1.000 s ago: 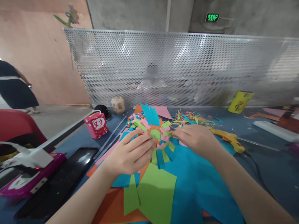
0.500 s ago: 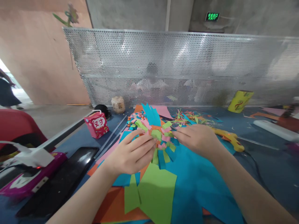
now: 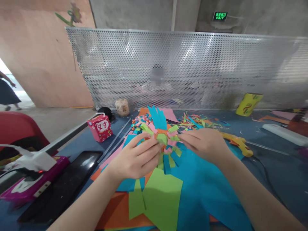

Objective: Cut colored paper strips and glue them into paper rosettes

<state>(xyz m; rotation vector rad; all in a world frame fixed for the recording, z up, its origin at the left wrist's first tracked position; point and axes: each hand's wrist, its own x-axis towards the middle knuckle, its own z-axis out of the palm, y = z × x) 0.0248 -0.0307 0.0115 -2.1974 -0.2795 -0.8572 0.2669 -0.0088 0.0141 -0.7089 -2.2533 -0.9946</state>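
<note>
The green-centred paper craft [image 3: 162,139] bristles with pink, green, blue strips [image 3: 171,161].

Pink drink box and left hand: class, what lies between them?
In the head view, pale strips and coloured paper lie between the drink box and left hand.

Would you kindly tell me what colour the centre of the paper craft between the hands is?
The centre is light green, best seen in the head view.

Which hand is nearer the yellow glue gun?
The right hand: the glue gun shows beside its wrist. The left hand is on the opposite side of the fringed paper piece.
</note>
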